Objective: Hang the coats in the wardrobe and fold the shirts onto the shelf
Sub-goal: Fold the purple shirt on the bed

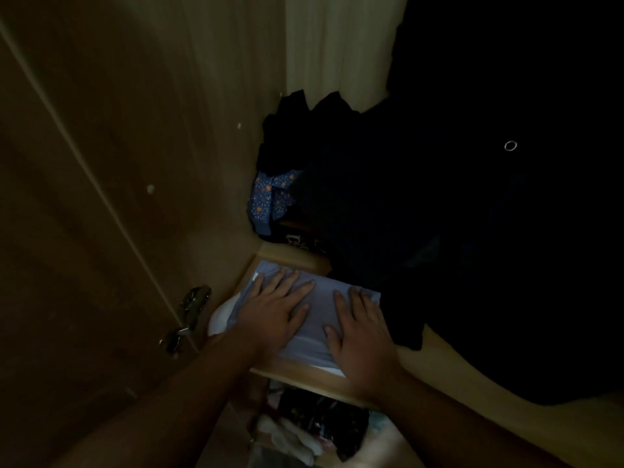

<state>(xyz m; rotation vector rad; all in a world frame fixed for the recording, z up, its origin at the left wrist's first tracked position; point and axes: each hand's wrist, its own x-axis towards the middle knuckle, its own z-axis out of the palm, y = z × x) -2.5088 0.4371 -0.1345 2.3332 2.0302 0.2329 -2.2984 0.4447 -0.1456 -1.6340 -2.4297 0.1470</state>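
Observation:
A folded pale lilac shirt (317, 309) lies on the wooden shelf (449, 373) inside the dim wardrobe, at its left end. My left hand (273, 309) rests flat on the shirt's left half with the fingers spread. My right hand (361, 329) lies flat on its right half, also with fingers apart. Neither hand grips the cloth. Something white (219, 319) shows from under the shirt's left side. A large dark coat (472, 214) hangs down at the right and drapes onto the shelf beside the shirt.
The open wardrobe door (84, 197) with metal hinges (194, 302) stands at the left. Dark clothes (287, 136) and a blue flowered cloth (270, 197) are piled at the back. A lower compartment (314, 427) holds mixed clothes.

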